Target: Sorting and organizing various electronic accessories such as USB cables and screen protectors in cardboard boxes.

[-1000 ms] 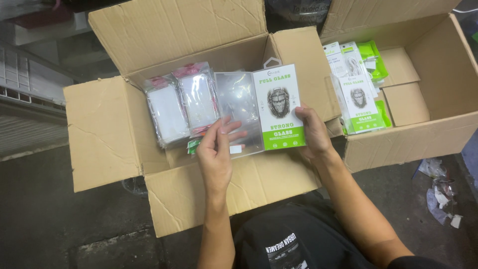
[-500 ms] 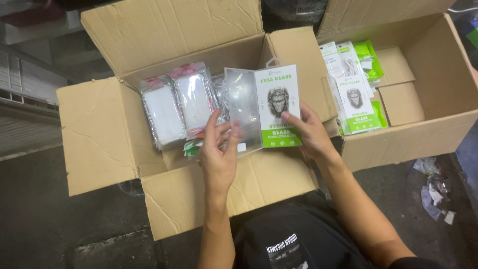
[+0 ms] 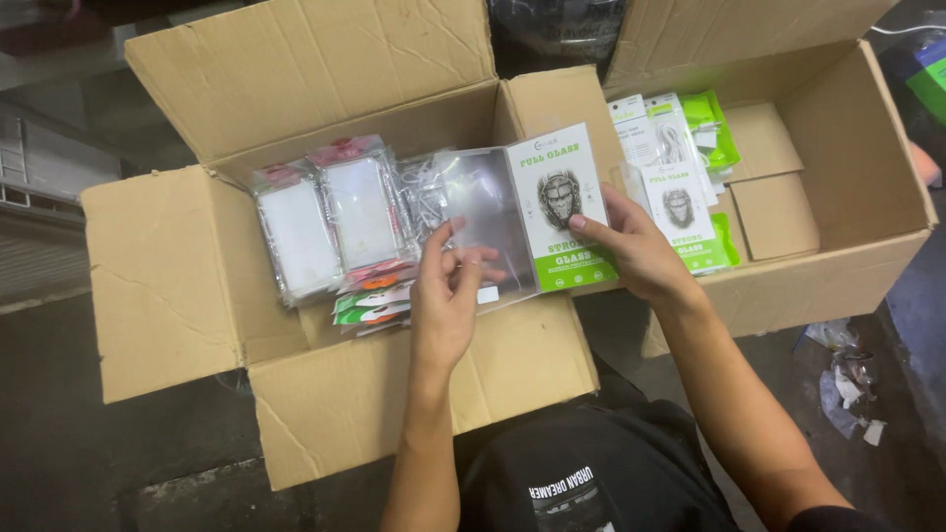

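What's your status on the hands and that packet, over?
Right hand gripping the white-and-green packet. Left hand pinching its clear sleeve. Both over the open carton. Nothing blocking.

A flat white-and-green pack (image 3: pixel 562 212) with a clear sleeve (image 3: pixel 488 222) at its nine o'clock stood over the left carton (image 3: pixel 158 286). Clear-wrapped white packets (image 3: pixel 330 217) lay inside at nine o'clock. Similar green-and-white packs (image 3: pixel 680 187) stood in the right carton (image 3: pixel 838 148), at three o'clock.
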